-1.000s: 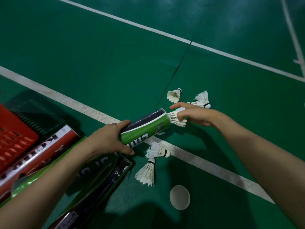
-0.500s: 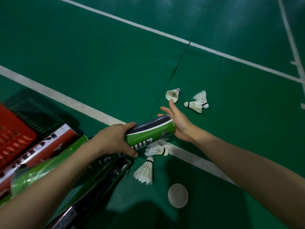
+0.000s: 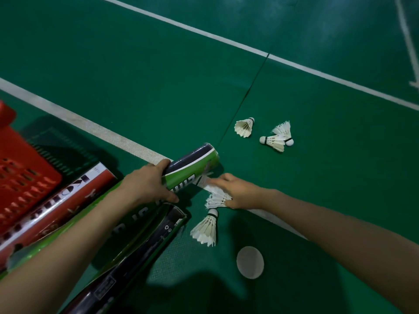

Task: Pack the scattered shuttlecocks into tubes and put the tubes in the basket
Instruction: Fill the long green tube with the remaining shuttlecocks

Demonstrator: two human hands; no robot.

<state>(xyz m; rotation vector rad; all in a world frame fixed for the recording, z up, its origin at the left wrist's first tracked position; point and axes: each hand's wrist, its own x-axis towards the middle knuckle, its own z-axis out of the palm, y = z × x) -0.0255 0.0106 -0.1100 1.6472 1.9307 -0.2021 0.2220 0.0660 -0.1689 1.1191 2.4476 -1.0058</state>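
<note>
One green tube [image 3: 192, 171] gripped by left hand [image 3: 147, 186], right hand [image 3: 238, 191] lowered from its mouth, now grasping a shuttlecock [image 3: 216, 198]

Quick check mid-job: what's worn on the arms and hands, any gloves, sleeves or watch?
Nothing visible. The left hand and right hand are bare, no gloves or rings; the left forearm and right forearm are bare to the frame edge, no sleeves, watch or bands.

Basket [image 3: 25, 159] cropped left, shuttlecock [image 3: 215, 198] cork hidden

Dim overhead light, soft floor shadows, wide-angle edge bending, slight blur
</note>
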